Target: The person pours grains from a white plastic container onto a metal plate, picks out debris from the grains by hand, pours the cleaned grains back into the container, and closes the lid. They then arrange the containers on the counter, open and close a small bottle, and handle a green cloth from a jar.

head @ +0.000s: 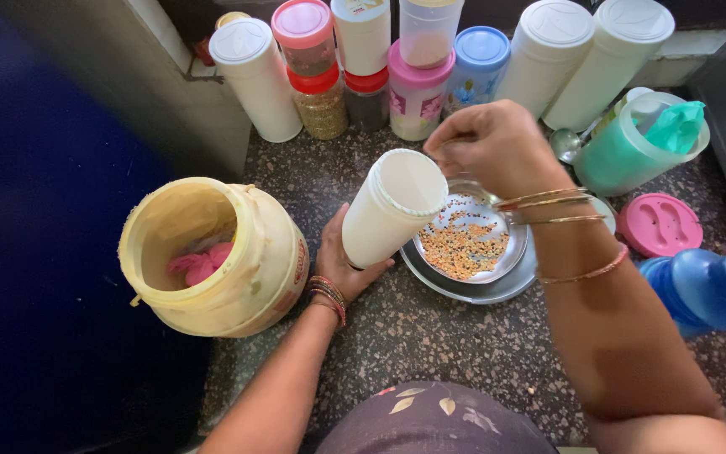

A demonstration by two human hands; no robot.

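The left hand (342, 261) grips a tilted white container (392, 208) beside a steel plate (472, 290) of mixed lentils (464, 244); the right hand (493, 147), fingers pinched closed, hovers above on the speckled worktop (464, 345).

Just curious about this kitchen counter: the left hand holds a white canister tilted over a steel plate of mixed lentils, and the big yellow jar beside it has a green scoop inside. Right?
Not quite. The head view shows something pink inside the yellow jar, not a green scoop. The rest holds: the left hand grips the white canister, tilted over the steel plate.
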